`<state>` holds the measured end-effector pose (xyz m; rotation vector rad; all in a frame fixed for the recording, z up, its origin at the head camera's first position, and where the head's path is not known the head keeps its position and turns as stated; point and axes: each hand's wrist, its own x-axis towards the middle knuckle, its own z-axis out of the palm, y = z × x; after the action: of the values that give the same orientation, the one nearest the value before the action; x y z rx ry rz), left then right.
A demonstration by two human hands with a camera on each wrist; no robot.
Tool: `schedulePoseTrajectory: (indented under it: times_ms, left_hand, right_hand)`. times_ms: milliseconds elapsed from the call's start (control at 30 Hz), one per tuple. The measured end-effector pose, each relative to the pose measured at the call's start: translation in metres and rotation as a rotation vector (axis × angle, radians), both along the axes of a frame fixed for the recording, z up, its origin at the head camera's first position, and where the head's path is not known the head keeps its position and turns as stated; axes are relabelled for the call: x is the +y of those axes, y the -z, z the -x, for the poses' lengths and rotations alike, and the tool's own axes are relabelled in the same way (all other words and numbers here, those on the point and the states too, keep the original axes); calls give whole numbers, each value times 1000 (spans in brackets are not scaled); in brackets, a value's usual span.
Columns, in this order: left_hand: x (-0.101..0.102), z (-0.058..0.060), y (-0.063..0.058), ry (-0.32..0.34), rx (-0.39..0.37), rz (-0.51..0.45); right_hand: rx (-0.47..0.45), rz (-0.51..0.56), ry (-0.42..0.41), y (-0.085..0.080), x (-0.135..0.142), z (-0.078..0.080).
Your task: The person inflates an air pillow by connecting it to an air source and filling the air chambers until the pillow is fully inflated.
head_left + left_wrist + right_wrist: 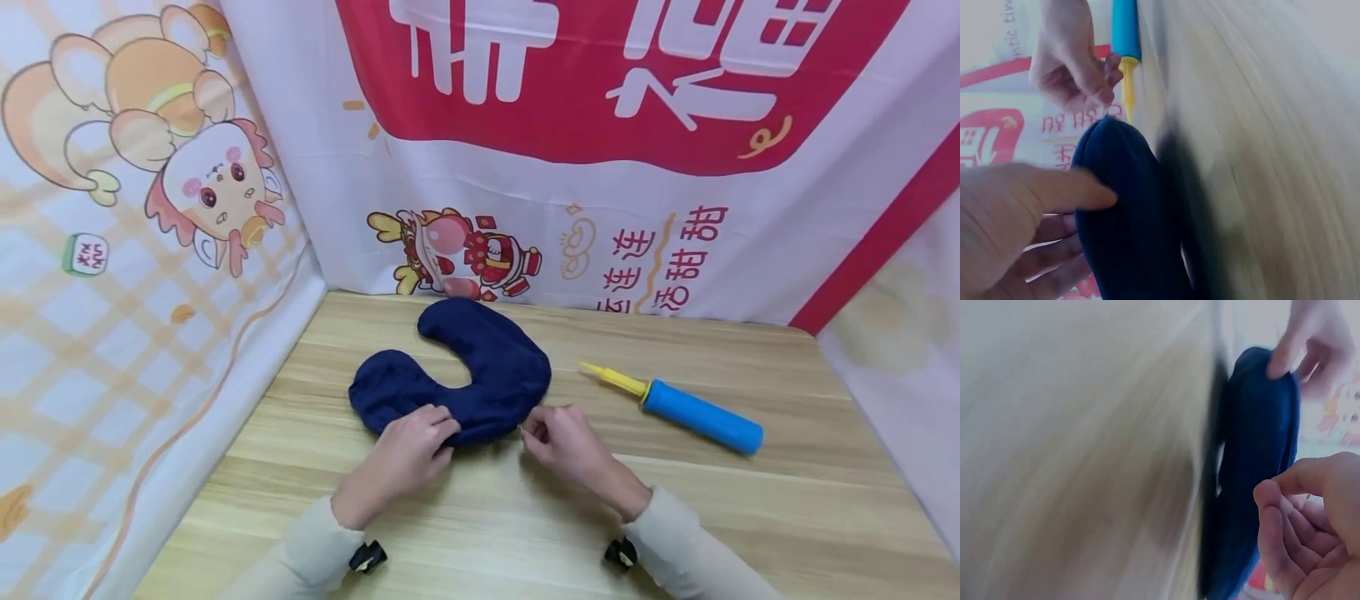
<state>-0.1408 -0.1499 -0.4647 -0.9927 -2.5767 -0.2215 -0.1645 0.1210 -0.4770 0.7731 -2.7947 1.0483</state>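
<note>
Left hand (416, 442) holding, right hand (566, 437) pinching at a navy U-shaped pillow (498, 367)

A small tab (1107, 111) is almost disappearing between the fingertips of the right hand; too little is showing to tell its kind. The pillow's underside is facing away from view, the left thumb is blurring in the left wrist view, and both sleeves (311, 537) are running off the head view's bottom edge. The right thumb and index finger are pressing together on the tab at the pillow's near edge, while the left hand is gripping that edge, its fingers lying over the top. The pillow is resting on the wood-grain table (795, 367), and a blue-and-yellow pump (705, 417) is lying apart to its right
</note>
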Motion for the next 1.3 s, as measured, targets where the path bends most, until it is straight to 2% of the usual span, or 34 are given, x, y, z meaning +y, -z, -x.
schedulePoseTrajectory:
  times_ms: [100, 233, 367, 500, 633, 733, 833, 933, 1000, 1167, 1300]
  left_hand:
    - [11, -5, 0, 13, 2, -16]
    - [29, -5, 6, 23, 131, -3]
    - [33, -5, 12, 25, 226, 4]
    - [25, -5, 12, 48, 217, -34]
    - [8, 2, 11, 71, 207, -99]
    - [-1, 7, 11, 45, 183, -105]
    - [0, 3, 7, 12, 129, -73]
    - [12, -4, 3, 5, 87, -60]
    - [25, -6, 2, 6, 86, -66]
    - [61, -2, 6, -35, 145, -50]
    - [76, 1, 10, -54, 194, 0]
  right_hand:
    - [25, 44, -49, -4, -10, -8]
    - [39, 57, -77, -6, -22, -14]
    - [18, 39, -65, -4, -22, -13]
    - [-4, 15, -21, 0, -8, -4]
    - [-16, -5, 79, 3, 11, 14]
    - [6, -5, 127, 3, 19, 20]
    - [25, 8, 103, -1, 17, 15]
    - [40, 26, 55, -6, 10, 6]
    - [60, 33, 33, -8, 5, 2]
    - [53, 24, 19, -10, 2, -7]
    - [7, 21, 9, -8, 6, -8]
